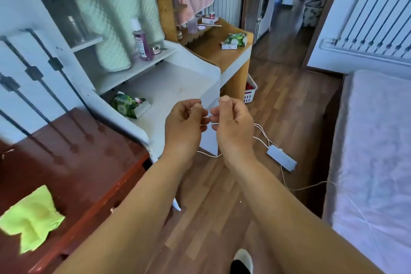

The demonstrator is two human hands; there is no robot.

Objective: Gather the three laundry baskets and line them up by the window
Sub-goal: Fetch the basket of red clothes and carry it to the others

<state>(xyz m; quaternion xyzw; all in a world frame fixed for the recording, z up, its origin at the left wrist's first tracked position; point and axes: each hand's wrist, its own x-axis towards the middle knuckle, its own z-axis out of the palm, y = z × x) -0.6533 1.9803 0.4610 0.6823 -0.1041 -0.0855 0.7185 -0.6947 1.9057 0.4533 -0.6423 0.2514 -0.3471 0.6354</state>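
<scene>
One laundry basket shows here, not three. Largest first: the pale bed with a lilac cover (375,151) fills the right side, the dark red-brown glossy cabinet top (73,158) the lower left, and the white curved desk (173,87) stands ahead beside a wooden-topped desk (220,51). The small white slotted plastic laundry basket (250,92) sits on the wood floor, tucked half under the wooden-topped desk, something red inside. It looks light and stiff, probably a bit flexible at the walls; the rim seems the best place to grip. The left hand (183,128) and right hand (231,128) hover near each other, fingers curled; whether they pinch anything, I cannot tell.
</scene>
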